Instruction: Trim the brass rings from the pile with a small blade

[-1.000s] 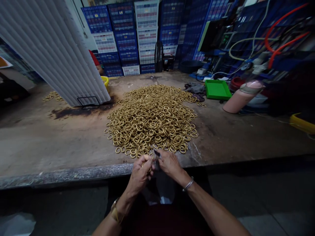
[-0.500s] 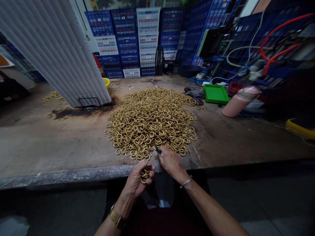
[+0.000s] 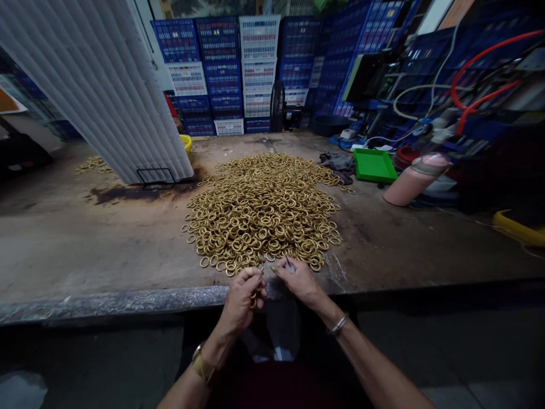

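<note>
A wide heap of brass-coloured rings (image 3: pixel 264 210) lies on the table in front of me. At its near edge, my left hand (image 3: pixel 242 298) is closed around several rings (image 3: pixel 254 296), mostly covered by the fingers. Its thumb and index finger are pinched together near the top. Just to the right, my right hand (image 3: pixel 300 282) is closed, with a slim dark tool (image 3: pixel 288 261) sticking up from its fingers; the kind of tool cannot be made out. A small gold-coloured bit shows at its fingertips, perhaps a ring. The two hands are close but apart.
A tall white corrugated panel (image 3: pixel 110 91) leans at the left in a black wire stand (image 3: pixel 155 177). To the right are a green tray (image 3: pixel 374 165), dark cloths (image 3: pixel 338 162) and a pink bottle (image 3: pixel 415 180) with red hoses. Blue and white crates (image 3: pixel 219 76) are stacked behind.
My left hand has risen slightly and turned, hiding more of its rings. The right hand has drawn back from the heap's edge, and the dark tool now points up.
</note>
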`<act>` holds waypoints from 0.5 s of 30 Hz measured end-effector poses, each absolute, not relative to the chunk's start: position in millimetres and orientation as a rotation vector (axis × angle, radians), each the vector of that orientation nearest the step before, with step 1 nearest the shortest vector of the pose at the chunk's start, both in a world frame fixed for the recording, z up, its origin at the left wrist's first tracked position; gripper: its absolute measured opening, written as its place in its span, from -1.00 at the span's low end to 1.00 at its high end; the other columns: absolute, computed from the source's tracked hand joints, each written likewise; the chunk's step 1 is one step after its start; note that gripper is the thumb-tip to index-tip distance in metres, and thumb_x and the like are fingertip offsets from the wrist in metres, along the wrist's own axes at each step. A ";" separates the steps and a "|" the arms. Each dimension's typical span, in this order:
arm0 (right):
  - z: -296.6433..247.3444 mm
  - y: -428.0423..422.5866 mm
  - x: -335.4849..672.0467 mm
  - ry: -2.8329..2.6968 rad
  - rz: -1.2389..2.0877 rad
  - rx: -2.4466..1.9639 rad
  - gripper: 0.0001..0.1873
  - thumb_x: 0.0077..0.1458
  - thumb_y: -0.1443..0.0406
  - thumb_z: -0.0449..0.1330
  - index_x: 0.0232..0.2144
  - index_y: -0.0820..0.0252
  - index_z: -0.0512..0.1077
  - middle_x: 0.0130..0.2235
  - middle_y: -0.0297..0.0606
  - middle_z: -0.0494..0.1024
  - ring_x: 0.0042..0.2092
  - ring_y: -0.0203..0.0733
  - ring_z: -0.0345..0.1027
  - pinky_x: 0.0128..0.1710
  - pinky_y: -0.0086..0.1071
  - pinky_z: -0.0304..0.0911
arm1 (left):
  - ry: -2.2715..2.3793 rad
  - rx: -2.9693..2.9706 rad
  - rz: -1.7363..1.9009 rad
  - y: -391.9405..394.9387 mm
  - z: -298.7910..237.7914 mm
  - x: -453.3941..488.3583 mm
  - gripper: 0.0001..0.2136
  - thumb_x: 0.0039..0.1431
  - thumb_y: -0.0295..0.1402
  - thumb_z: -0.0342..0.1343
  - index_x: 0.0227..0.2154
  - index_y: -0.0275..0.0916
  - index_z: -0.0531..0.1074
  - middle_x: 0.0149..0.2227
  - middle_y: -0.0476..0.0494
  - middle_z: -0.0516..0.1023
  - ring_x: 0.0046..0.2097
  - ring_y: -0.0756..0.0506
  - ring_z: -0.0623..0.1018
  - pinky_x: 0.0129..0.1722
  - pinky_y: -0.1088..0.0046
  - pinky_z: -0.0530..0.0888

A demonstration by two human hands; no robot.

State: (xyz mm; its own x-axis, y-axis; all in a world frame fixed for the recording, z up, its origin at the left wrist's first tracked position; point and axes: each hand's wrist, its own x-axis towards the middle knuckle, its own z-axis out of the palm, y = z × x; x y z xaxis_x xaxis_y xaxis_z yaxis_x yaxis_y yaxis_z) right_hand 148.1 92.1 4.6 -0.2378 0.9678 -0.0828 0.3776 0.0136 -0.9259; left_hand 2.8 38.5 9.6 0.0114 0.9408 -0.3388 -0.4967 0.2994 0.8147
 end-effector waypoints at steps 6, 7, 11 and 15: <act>16.8 81.5 145.5 -1.322 1.774 -1.148 -0.70 -0.18 0.11 0.17 -0.57 0.18 0.18 -0.68 -0.56 0.07 -0.68 -0.51 -0.13 -0.72 -0.56 -0.18 | 1.294 0.951 1.211 42.3 17.5 11.1 -0.75 -0.04 -0.24 0.11 -0.31 -0.28 0.41 -0.66 0.08 0.33 -0.68 0.11 0.25 -0.70 0.63 0.18; 16.3 80.6 145.0 -1.302 1.797 -1.130 -0.69 -0.19 0.12 0.18 -0.56 0.19 0.18 -0.67 -0.56 0.08 -0.68 -0.52 -0.12 -0.72 -0.57 -0.18 | 1.298 0.957 1.196 42.5 18.2 11.7 -0.77 -0.05 -0.25 0.11 -0.35 -0.29 0.42 -0.67 0.08 0.33 -0.68 0.11 0.25 -0.69 0.63 0.19; 7.9 79.5 142.1 -1.287 1.793 -1.123 -0.69 -0.17 0.11 0.18 -0.56 0.19 0.17 -0.69 -0.57 0.07 -0.70 -0.53 -0.12 -0.74 -0.58 -0.18 | 1.334 0.930 1.155 42.9 14.4 11.5 -0.80 -0.05 -0.26 0.11 -0.41 -0.29 0.40 -0.68 0.09 0.31 -0.67 0.11 0.26 -0.68 0.63 0.21; 2.4 79.8 137.8 -1.264 1.704 -1.189 -0.68 -0.13 0.07 0.15 -0.52 0.19 0.19 -0.69 -0.58 0.09 -0.70 -0.52 -0.11 -0.74 -0.59 -0.14 | 1.342 0.886 1.157 42.9 7.7 10.5 -0.78 -0.05 -0.23 0.10 -0.40 -0.29 0.34 -0.68 0.11 0.29 -0.68 0.11 0.25 -0.70 0.64 0.19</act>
State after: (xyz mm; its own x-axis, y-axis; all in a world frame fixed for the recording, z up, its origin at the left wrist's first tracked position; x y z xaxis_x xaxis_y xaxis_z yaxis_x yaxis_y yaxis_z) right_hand 137.8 79.8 2.4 -0.3381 0.9033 -0.2640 -0.0094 -0.2837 -0.9589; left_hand 10.5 42.9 7.7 -0.1191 0.9595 -0.2554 -0.1117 0.2426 0.9637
